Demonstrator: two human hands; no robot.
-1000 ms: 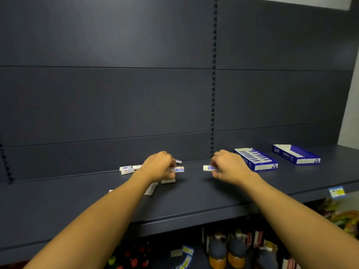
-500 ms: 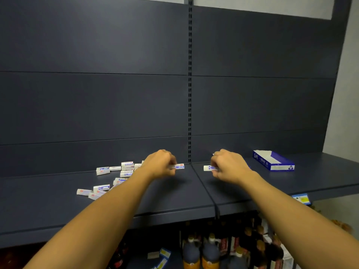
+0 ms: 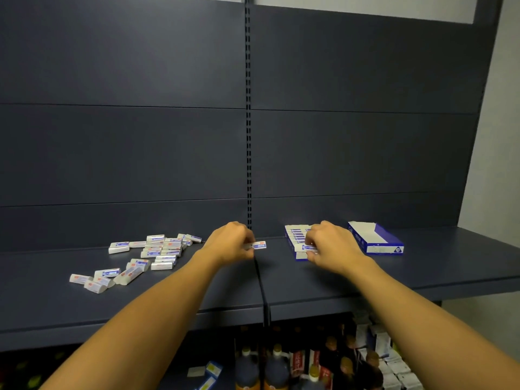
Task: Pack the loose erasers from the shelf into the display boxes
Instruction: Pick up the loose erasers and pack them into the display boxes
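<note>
We're mid-packing: our right hand (image 3: 332, 246) pinches an eraser (image 3: 305, 247) over the near box (image 3: 292, 240), while our left hand (image 3: 230, 243) grips another (image 3: 259, 245) just left of it. Next we probably slot the right one into the row; the loose pile (image 3: 152, 251) sits well left of the box.

The shelf (image 3: 337, 280) is dark grey and made of two boards that meet at a seam in the middle. On the left board lies a scattered group of loose erasers (image 3: 157, 250), white with blue and red labels, some touching each other, some apart nearer the front. On the right board, toward the far side, lie two blue display boxes: one box (image 3: 292, 237) with erasers in a row inside, and right of it an open box (image 3: 375, 241).
</note>
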